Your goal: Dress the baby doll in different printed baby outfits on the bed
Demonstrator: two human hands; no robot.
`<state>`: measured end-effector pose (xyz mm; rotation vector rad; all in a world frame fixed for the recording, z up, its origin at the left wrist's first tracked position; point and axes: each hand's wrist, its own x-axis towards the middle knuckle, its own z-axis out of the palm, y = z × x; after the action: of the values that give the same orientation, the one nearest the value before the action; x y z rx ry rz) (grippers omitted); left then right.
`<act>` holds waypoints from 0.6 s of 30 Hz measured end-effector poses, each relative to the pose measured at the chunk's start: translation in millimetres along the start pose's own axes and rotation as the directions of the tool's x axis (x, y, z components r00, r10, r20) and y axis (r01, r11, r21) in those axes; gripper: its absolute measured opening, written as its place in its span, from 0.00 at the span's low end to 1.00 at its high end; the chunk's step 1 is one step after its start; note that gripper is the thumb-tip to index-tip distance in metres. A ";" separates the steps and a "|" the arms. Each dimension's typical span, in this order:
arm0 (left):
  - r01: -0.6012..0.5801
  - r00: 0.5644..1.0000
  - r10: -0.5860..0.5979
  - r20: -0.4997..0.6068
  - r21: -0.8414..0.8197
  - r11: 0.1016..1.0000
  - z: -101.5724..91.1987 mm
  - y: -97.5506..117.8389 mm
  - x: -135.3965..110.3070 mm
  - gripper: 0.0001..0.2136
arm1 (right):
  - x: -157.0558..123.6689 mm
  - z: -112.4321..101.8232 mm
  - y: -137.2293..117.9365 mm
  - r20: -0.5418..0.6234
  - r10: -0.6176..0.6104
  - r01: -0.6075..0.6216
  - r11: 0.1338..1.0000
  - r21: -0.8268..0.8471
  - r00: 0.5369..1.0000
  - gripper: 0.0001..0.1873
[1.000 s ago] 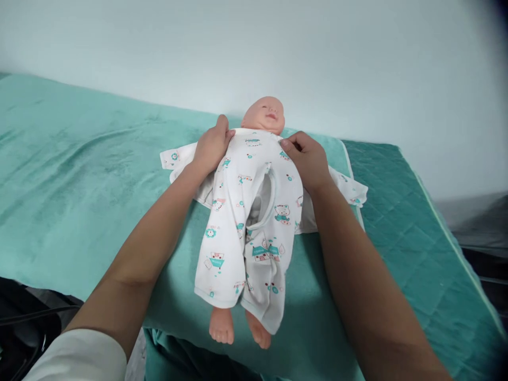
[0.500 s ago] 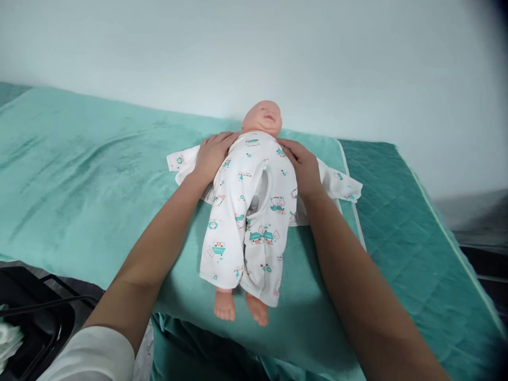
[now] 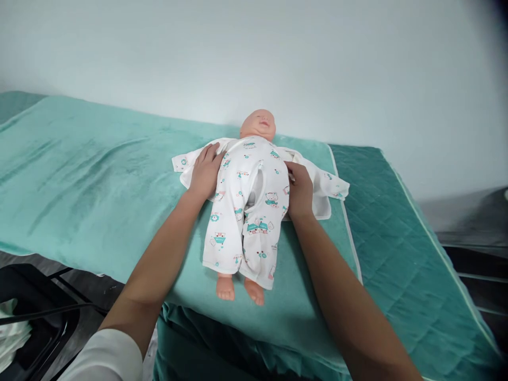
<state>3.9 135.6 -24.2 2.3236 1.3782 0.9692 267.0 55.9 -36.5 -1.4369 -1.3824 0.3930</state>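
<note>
A baby doll (image 3: 258,126) lies on its back, head toward the wall and bare feet toward me. White printed trousers (image 3: 260,211) cover it from the chest down to the ankles, with an opening at the crotch. Beneath it a white top (image 3: 329,182) is spread out, both sleeves stretched sideways. My left hand (image 3: 206,173) rests flat along the doll's side, fingers extended over the top and the trouser edge. On the other side my right hand (image 3: 300,189) has bent fingers closed at the trouser edge; the fingertips are partly hidden.
A light green blanket (image 3: 99,174) lies under the doll, over a darker quilted cover (image 3: 397,227) at the right. The white wall (image 3: 254,53) rises behind the bed. A black chair or stand (image 3: 51,323) with a pale bundle on it is at the lower left.
Both hands have slid down from the doll's chest toward its waist. The right fingers have curled in at the trouser edge, and more of the white top shows near the shoulders.
</note>
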 end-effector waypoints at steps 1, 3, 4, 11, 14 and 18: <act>0.005 1.000 -0.005 -0.004 -0.013 1.000 -0.4 0.7 -1.5 0.18 | -0.4 0.6 -0.7 -0.054 0.053 -0.053 0.999 -0.007 0.997 0.17; 0.016 1.000 -0.016 -0.007 -0.036 0.999 -1.9 2.9 -3.4 0.16 | 0.8 0.5 -1.1 -0.072 0.163 -0.164 0.986 -0.007 0.984 0.14; 0.024 1.000 -0.024 -0.011 -0.045 0.999 -3.1 4.5 -3.9 0.15 | 2.1 -0.5 -0.9 -0.049 0.205 -0.206 0.978 -0.014 0.978 0.13; 0.095 0.989 -0.104 -0.101 -0.092 0.991 -5.0 21.8 -7.8 0.10 | 9.4 -14.3 -3.5 0.130 0.234 -0.220 0.969 -0.113 0.964 0.15; 0.171 0.981 -0.186 -0.050 -0.211 0.962 -0.9 26.7 -11.7 0.06 | 5.3 -15.5 -15.5 0.186 0.225 -0.226 0.974 -0.017 0.956 0.16; 0.272 0.960 -0.276 0.051 -0.412 0.870 -1.8 31.3 -17.0 0.08 | 0.1 -15.2 -26.8 0.218 0.192 -0.214 0.974 0.081 0.957 0.17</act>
<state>18.2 104.9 -13.0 1.7593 1.3062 1.0614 265.4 43.2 -8.4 -1.4885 -1.3613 0.7575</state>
